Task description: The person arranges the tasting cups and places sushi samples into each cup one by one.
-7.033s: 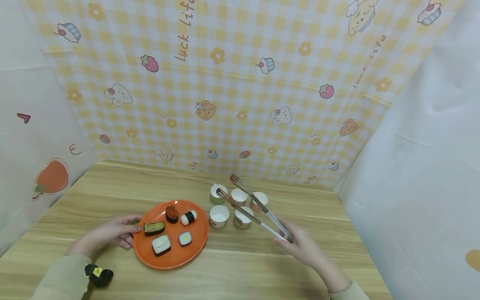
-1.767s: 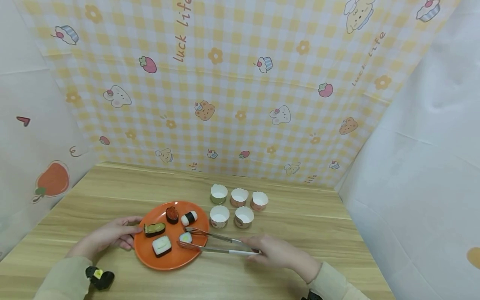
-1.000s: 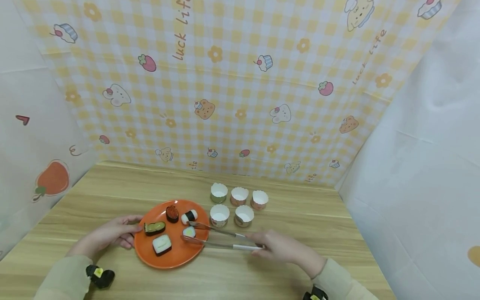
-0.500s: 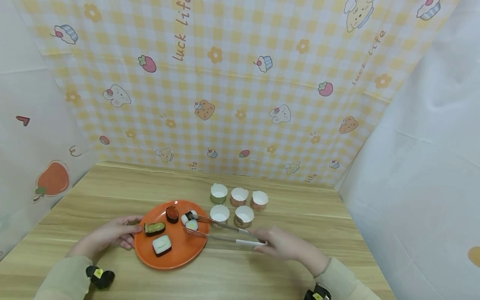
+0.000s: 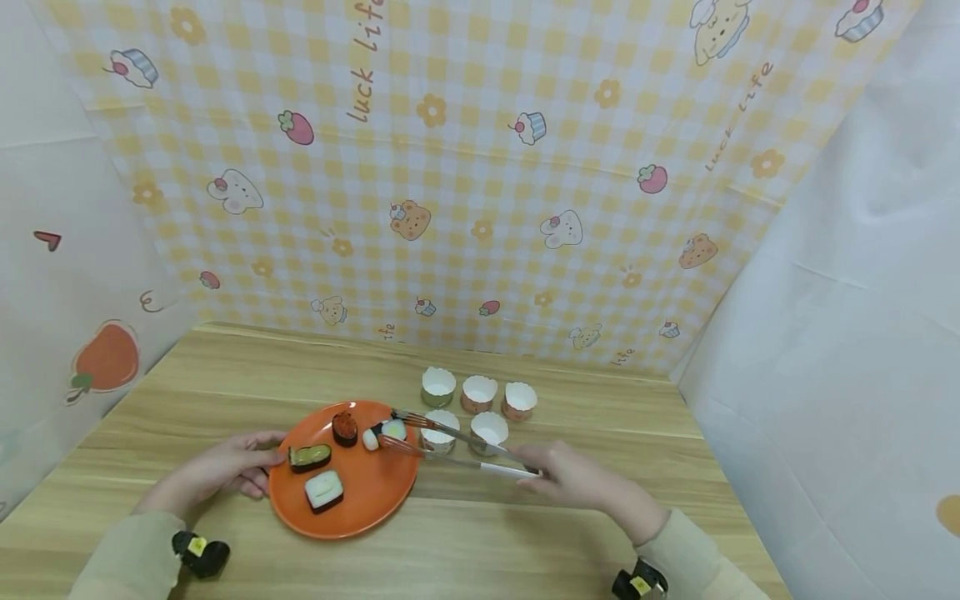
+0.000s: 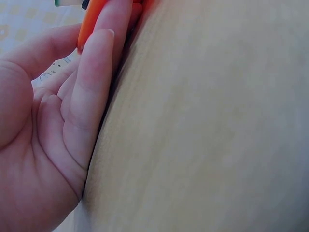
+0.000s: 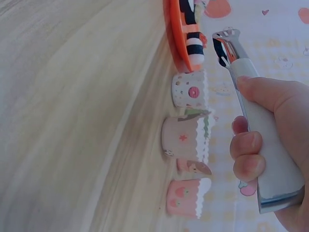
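Observation:
My left hand (image 5: pixel 225 467) grips the left rim of an orange plate (image 5: pixel 367 510), also seen at the top of the left wrist view. My right hand (image 5: pixel 573 479) holds metal tongs (image 5: pixel 506 471) with white handles, fingers curled round them. Between the tong tips is a small square sushi roll (image 5: pixel 393 429) with a yellow-green centre, at the plate's right edge. It partly hides a white sushi piece (image 5: pixel 371 439) with a black band. Also on the plate are a red-roe sushi (image 5: pixel 344 428), a yellow-topped sushi (image 5: pixel 309 457) and a larger white-topped sushi (image 5: pixel 324 489).
Several paper cups stand right of the plate in two rows: a green one (image 5: pixel 438 390), two pinkish ones at the back, and in front a dotted cup (image 7: pixel 188 91) and a brownish cup (image 7: pixel 179 137). Tong arms pass over the front cups. A checked cloth (image 5: pixel 480 167) hangs behind.
The tongs went from above the cups down to the plate and pinched the small roll. With it they have since moved back and right, across the banded sushi. My left hand stays put.

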Demonstrator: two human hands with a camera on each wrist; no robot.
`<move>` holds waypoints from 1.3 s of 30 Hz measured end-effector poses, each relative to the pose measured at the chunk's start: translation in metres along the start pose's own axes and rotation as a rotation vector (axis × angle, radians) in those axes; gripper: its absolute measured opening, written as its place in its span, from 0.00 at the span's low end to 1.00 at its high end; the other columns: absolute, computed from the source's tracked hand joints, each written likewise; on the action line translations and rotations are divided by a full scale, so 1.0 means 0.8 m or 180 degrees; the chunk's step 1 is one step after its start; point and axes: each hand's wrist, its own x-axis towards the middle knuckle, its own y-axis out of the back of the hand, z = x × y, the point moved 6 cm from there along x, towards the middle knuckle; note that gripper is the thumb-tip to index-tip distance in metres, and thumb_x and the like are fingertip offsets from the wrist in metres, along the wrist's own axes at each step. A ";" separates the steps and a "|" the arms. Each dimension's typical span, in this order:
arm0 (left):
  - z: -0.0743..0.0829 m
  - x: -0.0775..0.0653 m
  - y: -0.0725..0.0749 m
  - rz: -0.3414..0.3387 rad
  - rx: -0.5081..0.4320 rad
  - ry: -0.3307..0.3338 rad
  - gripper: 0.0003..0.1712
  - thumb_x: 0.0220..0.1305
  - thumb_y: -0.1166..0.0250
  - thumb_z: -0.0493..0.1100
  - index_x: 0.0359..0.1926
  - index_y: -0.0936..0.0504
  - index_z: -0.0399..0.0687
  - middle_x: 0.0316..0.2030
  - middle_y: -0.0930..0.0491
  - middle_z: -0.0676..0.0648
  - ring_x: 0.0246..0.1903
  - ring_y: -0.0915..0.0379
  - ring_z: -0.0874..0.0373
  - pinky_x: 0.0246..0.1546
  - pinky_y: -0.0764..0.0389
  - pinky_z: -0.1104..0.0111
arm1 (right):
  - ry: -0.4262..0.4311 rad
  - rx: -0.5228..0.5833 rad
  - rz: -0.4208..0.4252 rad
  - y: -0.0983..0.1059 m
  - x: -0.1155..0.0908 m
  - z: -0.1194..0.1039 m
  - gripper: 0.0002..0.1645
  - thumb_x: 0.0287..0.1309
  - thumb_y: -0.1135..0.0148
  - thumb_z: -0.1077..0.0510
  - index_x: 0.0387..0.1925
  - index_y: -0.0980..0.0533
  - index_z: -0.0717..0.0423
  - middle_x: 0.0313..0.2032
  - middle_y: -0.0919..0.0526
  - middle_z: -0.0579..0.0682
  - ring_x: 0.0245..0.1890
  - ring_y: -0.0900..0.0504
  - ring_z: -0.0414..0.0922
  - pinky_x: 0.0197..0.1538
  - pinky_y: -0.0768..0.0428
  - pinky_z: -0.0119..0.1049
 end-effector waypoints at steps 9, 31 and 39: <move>0.005 -0.001 -0.003 -0.0017 -0.0011 0.0003 0.38 0.70 0.44 0.41 0.68 0.54 0.23 0.29 0.18 0.41 0.24 0.21 0.59 0.28 0.17 0.66 | -0.0208 -0.0036 0.0096 0.014 -0.002 0.012 0.29 0.59 0.36 0.62 0.61 0.30 0.67 0.25 0.28 0.39 0.19 0.33 0.30 0.21 0.26 0.24; 0.000 0.001 -0.002 -0.0014 -0.0035 -0.0031 0.36 0.71 0.46 0.40 0.68 0.54 0.23 0.29 0.18 0.41 0.24 0.21 0.58 0.27 0.17 0.65 | -0.0718 -0.0117 0.0280 0.034 -0.013 0.054 0.30 0.64 0.39 0.55 0.63 0.31 0.64 0.31 0.21 0.45 0.18 0.31 0.33 0.21 0.25 0.30; 0.002 0.001 -0.003 -0.0045 -0.0029 -0.0070 0.37 0.71 0.46 0.39 0.68 0.55 0.23 0.30 0.18 0.40 0.25 0.20 0.57 0.27 0.17 0.65 | -0.0794 -0.0153 0.0382 0.034 -0.012 0.066 0.30 0.63 0.38 0.56 0.62 0.31 0.67 0.25 0.25 0.41 0.17 0.33 0.33 0.19 0.27 0.30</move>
